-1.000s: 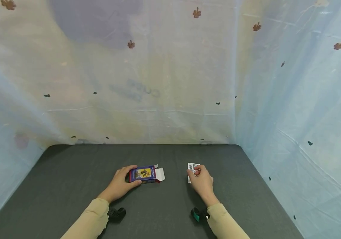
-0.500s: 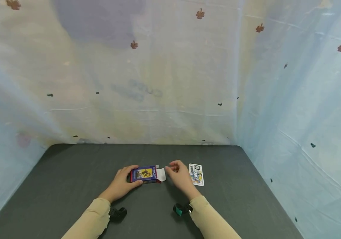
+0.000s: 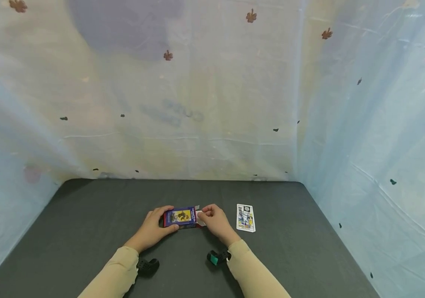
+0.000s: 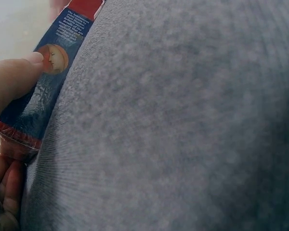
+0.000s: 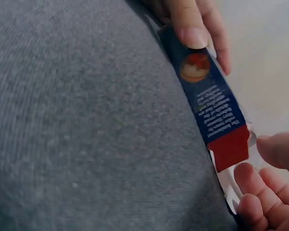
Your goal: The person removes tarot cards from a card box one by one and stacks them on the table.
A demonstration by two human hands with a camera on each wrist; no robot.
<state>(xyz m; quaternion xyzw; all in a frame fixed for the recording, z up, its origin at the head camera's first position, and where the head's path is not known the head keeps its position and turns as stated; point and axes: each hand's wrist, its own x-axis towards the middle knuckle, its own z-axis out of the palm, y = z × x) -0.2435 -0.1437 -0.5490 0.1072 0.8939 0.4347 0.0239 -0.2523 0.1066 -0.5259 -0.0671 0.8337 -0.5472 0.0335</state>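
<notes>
My left hand [image 3: 149, 229] grips a dark blue and red card box [image 3: 180, 217] lying flat, with the thumb on its near side. A yellow picture covers its top; in the left wrist view its side [image 4: 52, 58] bears a round face and white print. The box's right end is unfolded, showing a red side flap [image 5: 229, 149] and a white flap [image 5: 229, 190]. At that end is my right hand [image 3: 218, 222], thumb [image 5: 275, 148] apart from the bent fingers. To its right lies an illustrated card [image 3: 245, 217] with a white border, face up.
All of this lies on a dark grey table [image 3: 290, 256]. A pale plastic sheet [image 3: 205, 157] printed with leaves hangs behind the table and along its sides. Black wrist straps [image 3: 148, 267] hang below both sleeves, close to the tabletop.
My right hand has let go of the illustrated card at the right and moved left to the box's unfolded end. My left hand has kept its hold on the box.
</notes>
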